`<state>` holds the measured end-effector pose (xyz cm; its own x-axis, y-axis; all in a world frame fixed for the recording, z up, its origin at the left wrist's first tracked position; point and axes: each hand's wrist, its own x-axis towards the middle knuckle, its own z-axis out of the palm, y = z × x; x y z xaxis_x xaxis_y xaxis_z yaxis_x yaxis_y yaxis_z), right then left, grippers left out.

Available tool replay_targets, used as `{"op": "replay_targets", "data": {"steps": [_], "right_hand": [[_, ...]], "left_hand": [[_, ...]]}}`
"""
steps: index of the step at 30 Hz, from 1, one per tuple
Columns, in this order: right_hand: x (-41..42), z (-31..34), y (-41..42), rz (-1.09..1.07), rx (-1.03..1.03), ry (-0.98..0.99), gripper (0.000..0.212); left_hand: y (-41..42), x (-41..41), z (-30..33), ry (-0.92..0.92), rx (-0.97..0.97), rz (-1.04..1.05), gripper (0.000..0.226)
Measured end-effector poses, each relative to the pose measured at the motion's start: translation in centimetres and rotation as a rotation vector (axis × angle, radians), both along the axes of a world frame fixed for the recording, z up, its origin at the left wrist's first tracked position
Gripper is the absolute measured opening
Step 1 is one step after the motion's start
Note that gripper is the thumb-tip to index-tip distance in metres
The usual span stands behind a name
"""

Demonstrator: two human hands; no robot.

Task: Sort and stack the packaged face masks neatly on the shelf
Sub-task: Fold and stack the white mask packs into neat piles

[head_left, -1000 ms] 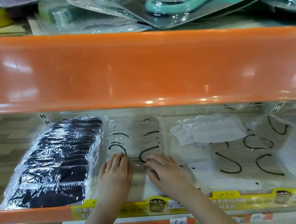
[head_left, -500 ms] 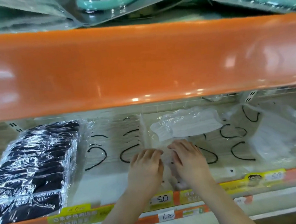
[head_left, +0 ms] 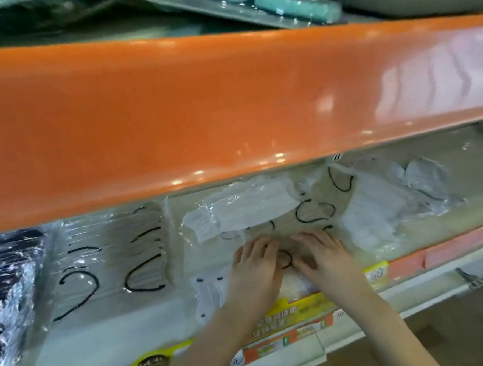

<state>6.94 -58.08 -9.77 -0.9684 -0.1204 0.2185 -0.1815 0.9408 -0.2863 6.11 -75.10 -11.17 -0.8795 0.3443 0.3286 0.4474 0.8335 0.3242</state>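
Left hand (head_left: 256, 263): laid flat, fingers straight and together, pressed onto a clear mask packet (head_left: 284, 238).
Right hand (head_left: 324, 258): laid flat just beside the left, fingers straight, pressed on the same packet.
Mask packet: held down on the shelf (head_left: 130, 330), near its front edge.
White-mask pack (head_left: 242, 211): seen behind the hands.
Black-mask pack (head_left: 10, 284): placed far left.
Neat packet stack (head_left: 111, 263): set between.

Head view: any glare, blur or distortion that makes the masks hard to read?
Head view: soft motion blur throughout; glare streaks on the orange shelf edge; the clear mask packs glint; wide-angle lens bows the shelf; both hands stay readable.
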Motion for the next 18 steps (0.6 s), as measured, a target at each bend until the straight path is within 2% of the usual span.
{"op": "replay_targets", "data": {"steps": [4, 7, 11, 13, 18], "right_hand": [[-0.2, -0.3, 1.9, 0.049, 0.066, -0.222, 0.075], [-0.2, -0.4, 2.3, 0.069, 0.106, -0.243, 0.079], [-0.1, -1.1, 2.0, 0.038, 0.113, -0.107, 0.061], [0.0, -1.6, 1.8, 0.022, 0.066, -0.015, 0.050], [-0.1, -2.6, 1.9, -0.014, -0.106, 0.072, 0.027]], "left_hand": [[0.0, 0.2, -1.7, -0.002, 0.039, 0.016, 0.044], [-0.1, 0.1, -2.2, 0.012, 0.020, 0.013, 0.055], [-0.1, 0.0, -2.3, -0.006, -0.033, 0.010, 0.061], [-0.2, 0.1, -2.4, 0.009, -0.026, 0.018, 0.057], [-0.1, 0.2, -2.5, 0.110, 0.036, 0.024, 0.037]]}}
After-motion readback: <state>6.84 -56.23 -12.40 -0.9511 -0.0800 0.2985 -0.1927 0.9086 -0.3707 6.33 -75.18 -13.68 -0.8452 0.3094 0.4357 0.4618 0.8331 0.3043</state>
